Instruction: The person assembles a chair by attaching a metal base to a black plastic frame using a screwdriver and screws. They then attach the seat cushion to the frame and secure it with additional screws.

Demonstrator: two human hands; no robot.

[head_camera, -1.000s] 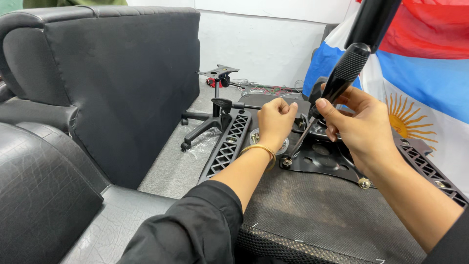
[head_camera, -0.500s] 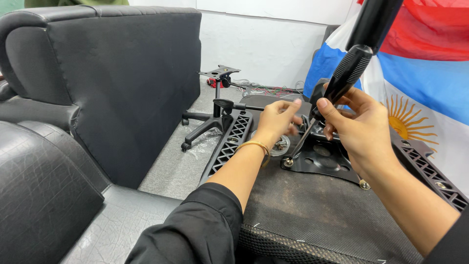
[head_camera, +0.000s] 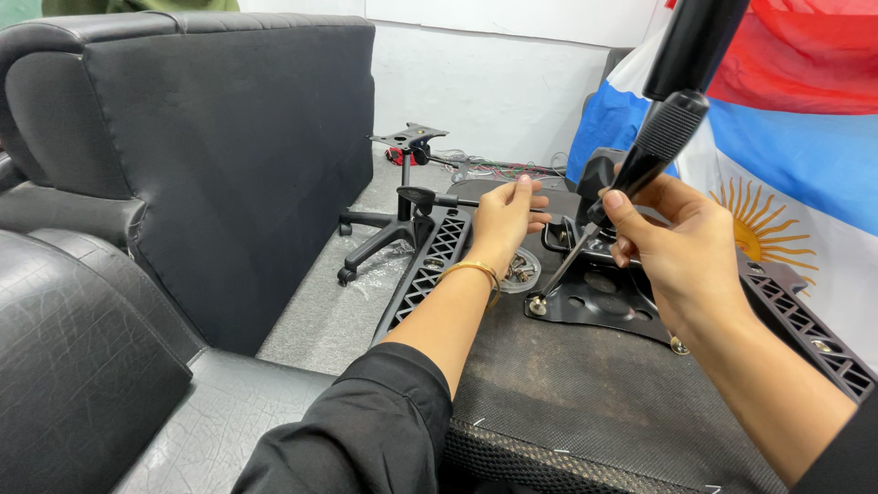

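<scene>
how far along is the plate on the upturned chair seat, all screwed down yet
Not all. The black metal plate already lies on the seat underside. In hand: the right hand holds the screwdriver, its tip on the plate's near-left corner screw, while the left hand hovers above the small dish of screws. Loose screws in that dish suggest some fixings remain; other corners can't be judged.

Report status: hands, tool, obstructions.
Right hand grips screwdriver, tip on bolt of black metal plate. Left hand over clear dish. Nothing blocking.
</scene>
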